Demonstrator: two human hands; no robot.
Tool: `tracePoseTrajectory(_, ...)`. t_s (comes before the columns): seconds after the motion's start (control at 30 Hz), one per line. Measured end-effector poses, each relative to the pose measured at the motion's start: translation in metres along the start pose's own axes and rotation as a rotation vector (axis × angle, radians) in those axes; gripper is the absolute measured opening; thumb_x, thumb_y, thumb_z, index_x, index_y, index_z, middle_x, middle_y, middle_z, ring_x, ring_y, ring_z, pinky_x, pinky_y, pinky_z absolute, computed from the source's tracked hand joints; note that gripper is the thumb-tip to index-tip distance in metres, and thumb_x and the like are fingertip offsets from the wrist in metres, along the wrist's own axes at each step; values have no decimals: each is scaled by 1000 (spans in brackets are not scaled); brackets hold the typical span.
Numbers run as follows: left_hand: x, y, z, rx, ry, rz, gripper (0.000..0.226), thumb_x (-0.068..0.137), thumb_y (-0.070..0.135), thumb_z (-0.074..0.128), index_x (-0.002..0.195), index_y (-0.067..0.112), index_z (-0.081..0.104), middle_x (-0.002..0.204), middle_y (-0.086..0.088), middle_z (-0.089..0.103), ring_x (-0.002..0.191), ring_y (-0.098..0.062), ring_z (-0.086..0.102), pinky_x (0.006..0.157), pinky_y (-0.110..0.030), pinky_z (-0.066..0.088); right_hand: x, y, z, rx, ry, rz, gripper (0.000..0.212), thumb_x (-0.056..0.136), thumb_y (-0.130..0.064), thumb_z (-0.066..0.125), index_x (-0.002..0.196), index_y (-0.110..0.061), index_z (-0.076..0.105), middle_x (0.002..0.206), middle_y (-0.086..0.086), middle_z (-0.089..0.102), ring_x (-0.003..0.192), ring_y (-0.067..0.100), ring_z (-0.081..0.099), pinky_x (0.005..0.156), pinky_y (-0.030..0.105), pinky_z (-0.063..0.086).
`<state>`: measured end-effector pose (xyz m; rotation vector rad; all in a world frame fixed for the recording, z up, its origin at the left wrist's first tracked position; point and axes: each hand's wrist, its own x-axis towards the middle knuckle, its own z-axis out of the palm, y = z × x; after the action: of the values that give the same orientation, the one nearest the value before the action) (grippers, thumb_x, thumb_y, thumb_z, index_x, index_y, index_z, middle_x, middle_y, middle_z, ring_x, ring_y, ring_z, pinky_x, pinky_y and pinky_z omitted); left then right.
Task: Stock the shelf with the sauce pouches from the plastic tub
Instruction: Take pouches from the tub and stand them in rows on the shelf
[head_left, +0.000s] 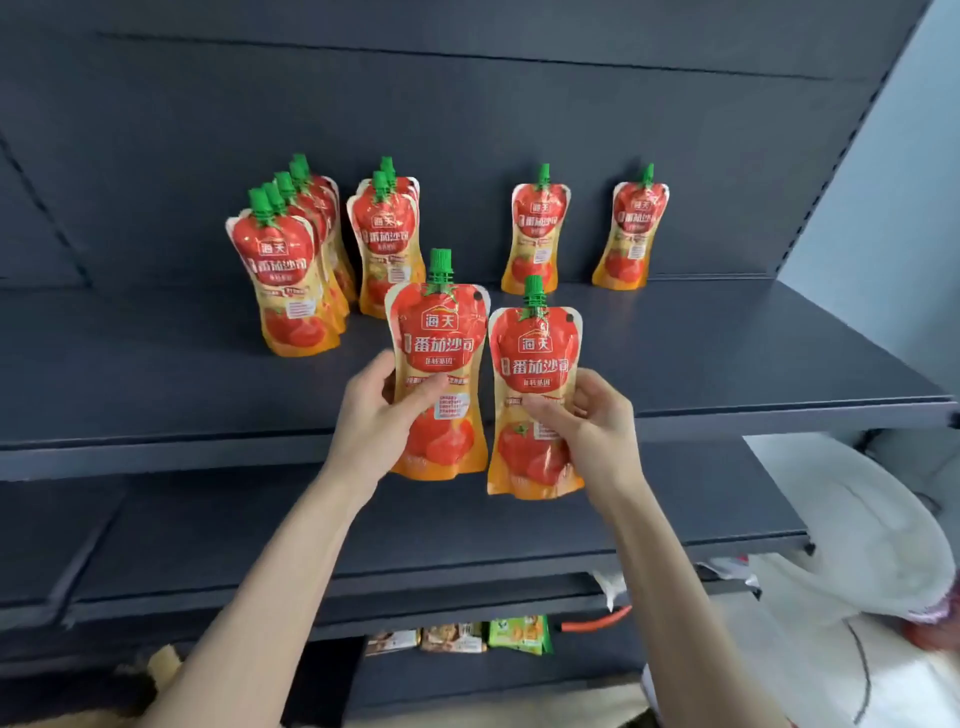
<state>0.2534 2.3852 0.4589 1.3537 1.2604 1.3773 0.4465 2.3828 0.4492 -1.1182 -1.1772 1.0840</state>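
**Two pouches presented for shelving.** Nearest the viewer, the left hand (371, 421) and the right hand (597, 421) each carry one sauce pouch upright, in front of the shelf (156, 384) edge. The left grip is closed round the waist of the left pouch (441, 343), thumb on the printed face. The right grip pinches the waist of the right pouch (535, 358), which is held slightly lower.

The pouches look like soft, glossy film over a fluid filling, so they are probably light, yielding and somewhat slippery. The narrowed waist seems the surest hold, and the green cap (440, 267) looks like the only stiff part. The flat base should let a pouch stand if set down squarely.

Farther back on the shelf stand a long row (285, 280), a short row (387, 244) beside it, and two single pouches (537, 234) (631, 228), well apart. The plastic tub cannot be identified.
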Motion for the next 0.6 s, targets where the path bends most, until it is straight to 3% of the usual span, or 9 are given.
tracePoseTrajectory(0.13, 41, 3, -19, 53, 55, 63, 21, 85, 22, 66, 105, 24, 61, 100, 13, 67, 93, -3, 63, 73, -19, 50, 29, -7, 29, -2, 36, -46, 29, 79, -8, 73, 105, -7, 61, 91, 0, 72, 80, 10, 71, 61, 19, 54)
tracePoseTrajectory(0.3, 92, -7, -26, 70, 82, 106, 21, 85, 16, 66, 105, 18, 59, 101, 6, 66, 96, -5, 62, 75, -18, 49, 68, -3, 46, -14, 55, -85, 25, 80, -8, 72, 103, -10, 61, 92, -1, 71, 80, 8, 70, 63, 19, 55)
tracePoseTrajectory(0.6, 163, -41, -32, 112, 197, 90, 26, 88, 15, 62, 114, 15, 56, 115, 0, 65, 109, -16, 60, 92, -35, 50, 134, 15, 65, 8, 17, -124, 27, 82, -8, 70, 105, -15, 59, 97, -4, 70, 88, 7, 68, 70, 18, 53)
